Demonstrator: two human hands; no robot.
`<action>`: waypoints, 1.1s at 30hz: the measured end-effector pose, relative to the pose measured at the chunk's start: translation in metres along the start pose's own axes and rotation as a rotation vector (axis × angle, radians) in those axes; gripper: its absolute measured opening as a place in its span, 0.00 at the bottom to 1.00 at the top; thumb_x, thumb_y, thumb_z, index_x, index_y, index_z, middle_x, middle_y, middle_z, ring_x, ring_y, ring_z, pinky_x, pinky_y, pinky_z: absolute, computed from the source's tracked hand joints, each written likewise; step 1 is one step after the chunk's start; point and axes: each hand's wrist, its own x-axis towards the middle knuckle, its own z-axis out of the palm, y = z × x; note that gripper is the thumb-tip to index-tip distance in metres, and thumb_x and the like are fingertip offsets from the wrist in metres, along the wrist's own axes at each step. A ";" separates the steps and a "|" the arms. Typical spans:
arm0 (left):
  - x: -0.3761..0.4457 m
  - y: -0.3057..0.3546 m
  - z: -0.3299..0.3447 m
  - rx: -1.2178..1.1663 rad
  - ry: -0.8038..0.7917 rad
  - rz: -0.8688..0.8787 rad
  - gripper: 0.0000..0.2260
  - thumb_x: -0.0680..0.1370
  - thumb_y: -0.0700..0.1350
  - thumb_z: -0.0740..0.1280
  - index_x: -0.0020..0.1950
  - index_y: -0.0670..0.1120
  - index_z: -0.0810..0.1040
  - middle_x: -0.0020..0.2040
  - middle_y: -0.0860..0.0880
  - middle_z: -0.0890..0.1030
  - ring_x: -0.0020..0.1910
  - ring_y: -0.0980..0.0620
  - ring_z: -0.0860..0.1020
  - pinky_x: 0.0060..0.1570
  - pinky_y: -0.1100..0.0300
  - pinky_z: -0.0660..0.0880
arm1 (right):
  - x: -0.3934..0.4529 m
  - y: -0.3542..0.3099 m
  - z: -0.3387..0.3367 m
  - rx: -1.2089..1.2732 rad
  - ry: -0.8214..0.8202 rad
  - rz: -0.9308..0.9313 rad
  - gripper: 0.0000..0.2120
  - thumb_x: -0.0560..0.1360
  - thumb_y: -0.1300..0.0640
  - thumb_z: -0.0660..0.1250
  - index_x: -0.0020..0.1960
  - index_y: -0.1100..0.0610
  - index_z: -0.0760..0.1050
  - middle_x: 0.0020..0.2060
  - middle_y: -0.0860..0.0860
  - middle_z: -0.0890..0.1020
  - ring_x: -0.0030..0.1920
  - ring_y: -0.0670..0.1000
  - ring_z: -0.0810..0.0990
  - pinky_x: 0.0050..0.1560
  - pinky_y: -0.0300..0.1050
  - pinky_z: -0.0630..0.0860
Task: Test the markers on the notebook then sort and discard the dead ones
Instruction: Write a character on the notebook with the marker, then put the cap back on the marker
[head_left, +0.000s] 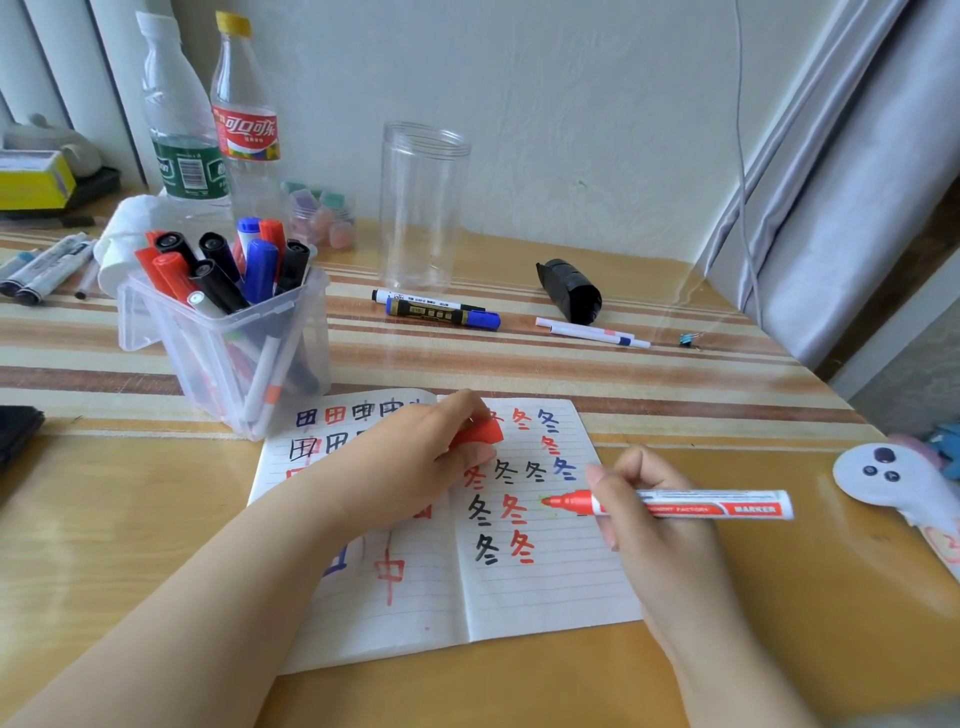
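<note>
We held the red marker (670, 504) in our right hand (654, 519), fingers clamped just behind its tip, which touched the notebook's (545, 587) right page. Our left hand (415, 462) pinned the page and gripped the cap (480, 432). The marker looked light, stiff and smooth, best gripped mid-barrel.

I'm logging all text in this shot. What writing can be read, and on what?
"MARKER": red marker in the right hand; its smaller print is blurred.
"可口可乐": red-labelled bottle.
"冬", "田", "中": handwritten on the notebook.
Green-labelled bottle and the two capped markers on the table: too small to read.
</note>
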 end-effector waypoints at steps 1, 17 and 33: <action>0.000 0.001 -0.001 0.006 0.002 0.011 0.10 0.79 0.52 0.58 0.60 0.55 0.67 0.57 0.55 0.77 0.48 0.57 0.74 0.46 0.65 0.70 | 0.002 -0.003 -0.001 0.023 0.008 0.003 0.16 0.63 0.42 0.65 0.27 0.51 0.65 0.21 0.44 0.64 0.26 0.44 0.62 0.30 0.37 0.61; -0.002 0.007 -0.007 -0.154 0.029 0.053 0.10 0.78 0.51 0.60 0.59 0.57 0.72 0.55 0.59 0.77 0.52 0.61 0.75 0.55 0.62 0.73 | 0.039 -0.016 0.021 0.125 -0.010 -0.023 0.12 0.62 0.49 0.67 0.28 0.53 0.65 0.21 0.44 0.64 0.25 0.45 0.60 0.29 0.40 0.60; -0.004 0.018 -0.007 -0.350 0.052 0.145 0.04 0.76 0.47 0.65 0.45 0.57 0.74 0.33 0.56 0.79 0.32 0.61 0.76 0.35 0.69 0.71 | 0.035 -0.014 0.032 0.383 -0.127 0.106 0.12 0.67 0.50 0.68 0.27 0.51 0.75 0.21 0.47 0.71 0.24 0.44 0.68 0.25 0.33 0.64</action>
